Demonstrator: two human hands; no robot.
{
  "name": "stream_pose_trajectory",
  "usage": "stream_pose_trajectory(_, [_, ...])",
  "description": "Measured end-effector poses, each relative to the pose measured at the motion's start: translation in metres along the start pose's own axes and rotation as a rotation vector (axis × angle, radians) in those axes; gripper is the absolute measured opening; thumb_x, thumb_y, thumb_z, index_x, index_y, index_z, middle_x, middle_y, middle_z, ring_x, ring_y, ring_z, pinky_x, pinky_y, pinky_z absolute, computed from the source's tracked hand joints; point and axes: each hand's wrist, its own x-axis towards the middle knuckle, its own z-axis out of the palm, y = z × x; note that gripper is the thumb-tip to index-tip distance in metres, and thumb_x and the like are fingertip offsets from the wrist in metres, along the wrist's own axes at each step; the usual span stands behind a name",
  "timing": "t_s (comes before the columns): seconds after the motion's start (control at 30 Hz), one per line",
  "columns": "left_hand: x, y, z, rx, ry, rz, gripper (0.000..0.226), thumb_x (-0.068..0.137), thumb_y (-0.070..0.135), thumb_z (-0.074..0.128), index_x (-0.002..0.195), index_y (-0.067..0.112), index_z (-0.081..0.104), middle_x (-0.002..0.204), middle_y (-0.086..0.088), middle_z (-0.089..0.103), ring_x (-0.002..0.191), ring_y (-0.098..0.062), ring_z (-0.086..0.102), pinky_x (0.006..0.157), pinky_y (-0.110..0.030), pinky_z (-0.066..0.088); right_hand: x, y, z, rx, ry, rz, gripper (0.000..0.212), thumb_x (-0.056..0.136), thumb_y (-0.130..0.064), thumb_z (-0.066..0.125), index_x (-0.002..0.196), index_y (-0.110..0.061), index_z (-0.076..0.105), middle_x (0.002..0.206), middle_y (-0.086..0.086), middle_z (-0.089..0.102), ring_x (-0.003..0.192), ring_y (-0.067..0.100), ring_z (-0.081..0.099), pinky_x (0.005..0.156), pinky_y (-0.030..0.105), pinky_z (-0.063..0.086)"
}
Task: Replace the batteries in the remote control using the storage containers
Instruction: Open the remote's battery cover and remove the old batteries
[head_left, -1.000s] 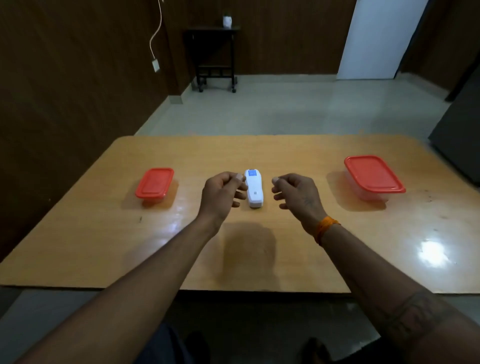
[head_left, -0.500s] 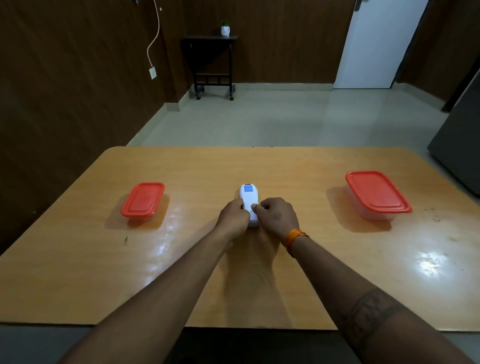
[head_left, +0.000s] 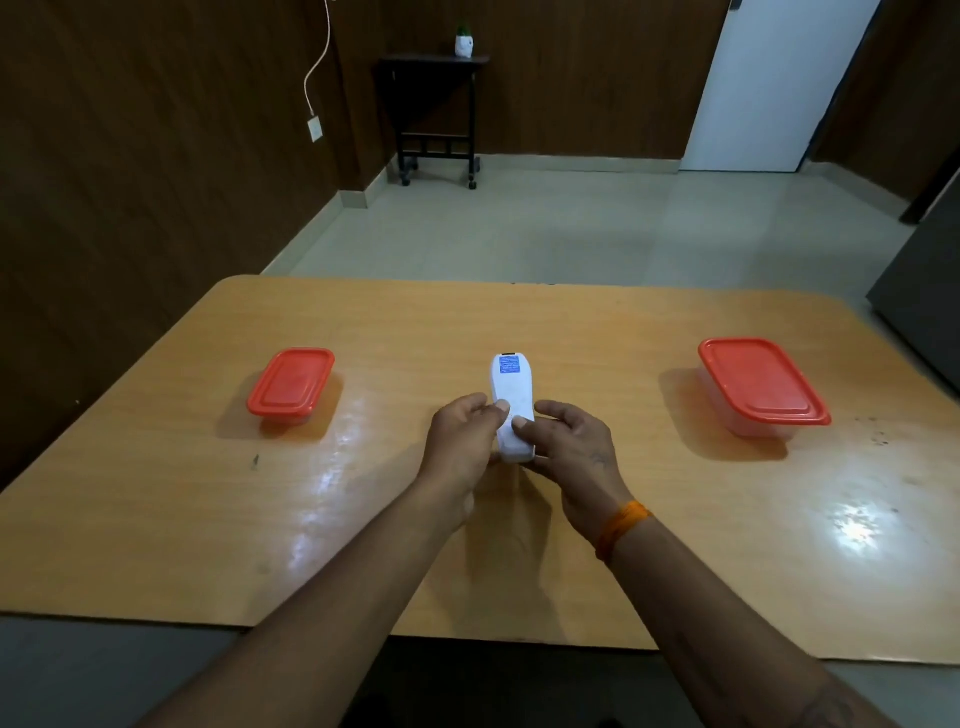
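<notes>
A white remote control (head_left: 510, 391) with a blue label at its far end is at the middle of the wooden table (head_left: 571, 332), back side up. My left hand (head_left: 462, 441) grips its near left side, thumb on top. My right hand (head_left: 569, 449) grips its near right side, thumb also on the back. A small container with a red lid (head_left: 291, 383) stands to the left. A larger container with a red lid (head_left: 759, 383) stands to the right. Both lids are on.
The table's near edge runs below my forearms. Beyond the table are a tiled floor, a dark side table (head_left: 434, 111) with a small white pot, and a white door (head_left: 774, 83). A dark cabinet edge (head_left: 924, 270) stands at the right.
Both hands went from hovering beside the remote to closing on its near end. They now hold it with the thumbs on its back, and its near end looks slightly raised.
</notes>
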Motion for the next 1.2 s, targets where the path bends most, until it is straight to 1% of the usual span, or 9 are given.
stream_pose_trajectory(0.1, [-0.017, -0.006, 0.0, -0.074, -0.058, -0.082, 0.021, 0.104, 0.03, 0.061, 0.112, 0.015, 0.073, 0.107, -0.01, 0.08, 0.083, -0.023, 0.074, 0.073, -0.033, 0.055, -0.026, -0.003, -0.008, 0.075, -0.1, 0.002, 0.045, 0.089, -0.009, 0.079, 0.131, -0.006, 0.064, 0.109, 0.015, 0.08, 0.101, 0.032, 0.078, 0.079, 0.04, 0.064])
stream_pose_trajectory(0.2, [-0.019, -0.015, -0.003, -0.12, 0.012, -0.099, 0.023, 0.103, 0.026, 0.064, 0.112, 0.007, 0.073, 0.104, -0.014, 0.08, 0.08, -0.022, 0.075, 0.066, -0.032, 0.057, -0.037, -0.009, -0.008, 0.057, -0.151, 0.008, 0.031, 0.092, -0.007, 0.073, 0.122, -0.008, 0.071, 0.104, 0.013, 0.081, 0.094, 0.028, 0.078, 0.071, 0.033, 0.063])
stream_pose_trajectory(0.3, [-0.018, -0.018, -0.006, -0.13, 0.001, -0.082, 0.02, 0.101, 0.02, 0.066, 0.114, 0.006, 0.074, 0.107, -0.014, 0.08, 0.094, -0.024, 0.077, 0.07, -0.034, 0.061, -0.04, -0.012, -0.007, -0.004, -0.13, 0.006, 0.019, 0.096, -0.023, 0.073, 0.108, -0.008, 0.077, 0.098, 0.013, 0.082, 0.088, 0.028, 0.078, 0.066, 0.032, 0.062])
stream_pose_trajectory(0.4, [-0.018, -0.02, -0.006, -0.125, -0.04, -0.063, 0.021, 0.099, 0.019, 0.068, 0.116, 0.007, 0.073, 0.108, -0.014, 0.08, 0.104, -0.031, 0.076, 0.075, -0.037, 0.062, -0.04, -0.007, -0.005, -0.051, -0.081, 0.012, 0.04, 0.095, -0.039, 0.073, 0.098, 0.001, 0.077, 0.094, 0.018, 0.08, 0.085, 0.031, 0.078, 0.071, 0.039, 0.065])
stream_pose_trajectory(0.57, [-0.015, -0.02, -0.003, -0.131, -0.043, -0.099, 0.031, 0.097, 0.031, 0.072, 0.108, 0.002, 0.077, 0.098, -0.017, 0.081, 0.088, -0.03, 0.079, 0.074, -0.037, 0.062, -0.04, -0.002, -0.005, -0.045, -0.044, -0.015, 0.039, 0.098, -0.038, 0.07, 0.095, 0.0, 0.078, 0.09, 0.015, 0.081, 0.086, 0.033, 0.079, 0.084, 0.052, 0.063])
stream_pose_trajectory(0.7, [-0.011, -0.022, -0.004, -0.101, -0.032, -0.064, 0.031, 0.096, 0.029, 0.074, 0.103, -0.001, 0.076, 0.096, -0.017, 0.081, 0.092, -0.032, 0.079, 0.076, -0.038, 0.063, -0.04, 0.002, -0.003, -0.07, -0.032, -0.045, 0.039, 0.099, -0.037, 0.069, 0.095, 0.001, 0.078, 0.091, 0.016, 0.081, 0.092, 0.038, 0.078, 0.088, 0.056, 0.062])
stream_pose_trajectory(0.83, [-0.01, -0.026, -0.005, -0.073, -0.021, -0.022, 0.019, 0.096, 0.024, 0.073, 0.099, 0.006, 0.075, 0.096, -0.015, 0.081, 0.091, -0.032, 0.079, 0.078, -0.039, 0.065, -0.039, 0.002, -0.004, -0.108, -0.046, -0.088, 0.035, 0.099, -0.034, 0.069, 0.091, -0.002, 0.079, 0.089, 0.016, 0.081, 0.089, 0.035, 0.079, 0.083, 0.051, 0.065])
stream_pose_trajectory(1.03, [-0.011, -0.028, -0.003, -0.067, -0.011, -0.01, 0.017, 0.094, 0.016, 0.074, 0.107, 0.005, 0.075, 0.099, -0.014, 0.081, 0.094, -0.033, 0.079, 0.087, -0.047, 0.064, -0.038, 0.003, -0.008, -0.164, -0.052, -0.127, 0.024, 0.099, -0.032, 0.069, 0.086, -0.014, 0.079, 0.088, 0.007, 0.081, 0.086, 0.023, 0.077, 0.074, 0.036, 0.065])
stream_pose_trajectory(1.2, [-0.014, -0.029, 0.0, -0.085, 0.003, -0.006, 0.028, 0.094, 0.029, 0.075, 0.107, 0.004, 0.076, 0.099, -0.012, 0.082, 0.092, -0.028, 0.079, 0.081, -0.04, 0.065, -0.039, -0.002, -0.008, -0.112, -0.056, -0.089, 0.028, 0.099, -0.029, 0.07, 0.093, -0.003, 0.079, 0.09, 0.016, 0.081, 0.089, 0.034, 0.078, 0.08, 0.046, 0.066])
